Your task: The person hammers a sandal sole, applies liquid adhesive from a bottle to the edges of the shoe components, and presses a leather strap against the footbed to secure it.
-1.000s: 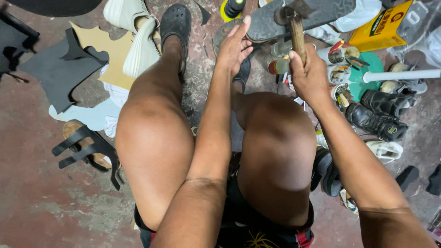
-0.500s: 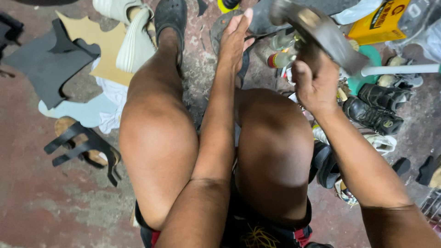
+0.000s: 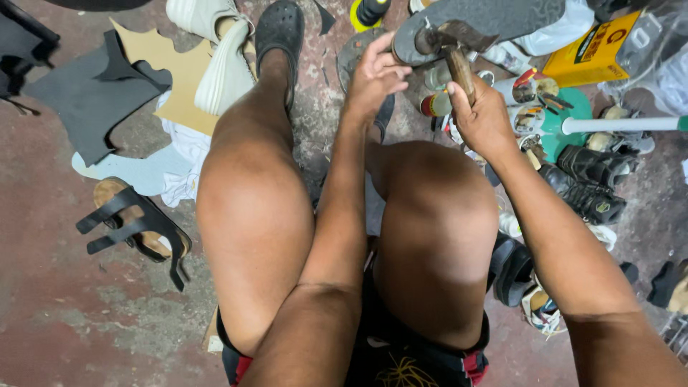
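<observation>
My right hand grips the wooden handle of a hammer, whose metal head rests against the grey sole of a shoe at the top of the view. My left hand reaches forward between my knees, fingers curled at the edge of that sole, steadying it. Both my bare legs fill the middle, the left foot in a dark clog.
On the red floor lie a black strapped sandal, grey and tan cut sheets, a white sneaker, black boots, small tins and bottles, a yellow container and a white pipe.
The hammer was raised and tilted half a second ago; now its head is down against the sole. My left hand stays at the sole's edge.
</observation>
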